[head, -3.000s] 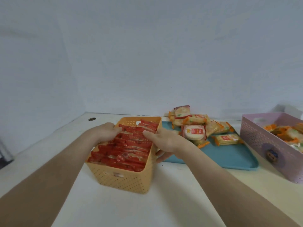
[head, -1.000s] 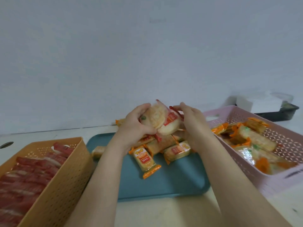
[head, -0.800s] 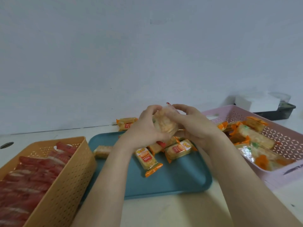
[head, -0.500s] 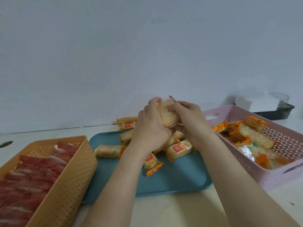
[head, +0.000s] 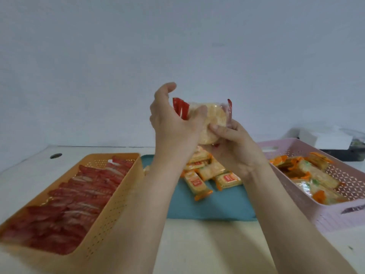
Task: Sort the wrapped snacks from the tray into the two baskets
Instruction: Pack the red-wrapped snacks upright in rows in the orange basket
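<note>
Both hands hold a round red-wrapped rice cracker (head: pixel 214 119) up in the air above the teal tray (head: pixel 213 206). My left hand (head: pixel 173 123) grips its left side, thumb across the front. My right hand (head: pixel 235 143) pinches its lower right edge. Several orange-wrapped snacks (head: pixel 209 175) lie on the tray below. The orange basket (head: pixel 110 214) at the left is filled with rows of red-wrapped snacks. The pink basket (head: pixel 335 212) at the right holds orange-wrapped snacks.
A dark tray with a white box (head: pixel 331 139) stands behind the pink basket. A round hole (head: pixel 55 155) sits in the white tabletop at the far left. A plain wall rises close behind the table.
Both hands lifted the round cracker higher above the tray and turned it, so its red wrapper ends now show. Three seconds ago they were at the orange basket.
</note>
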`<action>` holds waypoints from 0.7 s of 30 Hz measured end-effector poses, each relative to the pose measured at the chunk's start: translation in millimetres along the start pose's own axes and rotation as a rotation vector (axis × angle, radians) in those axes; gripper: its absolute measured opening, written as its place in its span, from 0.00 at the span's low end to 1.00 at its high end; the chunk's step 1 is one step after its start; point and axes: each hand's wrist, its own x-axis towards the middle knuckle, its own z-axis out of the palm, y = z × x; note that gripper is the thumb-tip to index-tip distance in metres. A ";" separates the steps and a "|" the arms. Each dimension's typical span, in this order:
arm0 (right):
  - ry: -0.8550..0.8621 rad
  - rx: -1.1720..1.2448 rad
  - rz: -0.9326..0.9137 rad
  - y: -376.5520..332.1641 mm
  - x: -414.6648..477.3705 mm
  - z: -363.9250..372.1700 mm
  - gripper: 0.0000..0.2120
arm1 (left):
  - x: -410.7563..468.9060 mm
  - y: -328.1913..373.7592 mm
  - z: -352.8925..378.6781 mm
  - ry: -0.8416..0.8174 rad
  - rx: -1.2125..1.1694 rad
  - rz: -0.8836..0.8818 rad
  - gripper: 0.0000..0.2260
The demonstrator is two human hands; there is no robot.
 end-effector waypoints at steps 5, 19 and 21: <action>0.078 -0.076 0.075 33.7 1.0 46.6 0.20 | 0.8 9.5 -48.3 -0.223 0.119 -0.067 0.16; 0.162 -0.828 0.058 94.7 61.8 106.0 0.17 | 48.1 -71.4 -224.6 -0.477 0.784 -0.238 0.17; 0.178 -0.909 0.043 107.2 75.0 112.9 0.17 | 50.0 -92.3 -232.4 -0.606 0.963 -0.233 0.18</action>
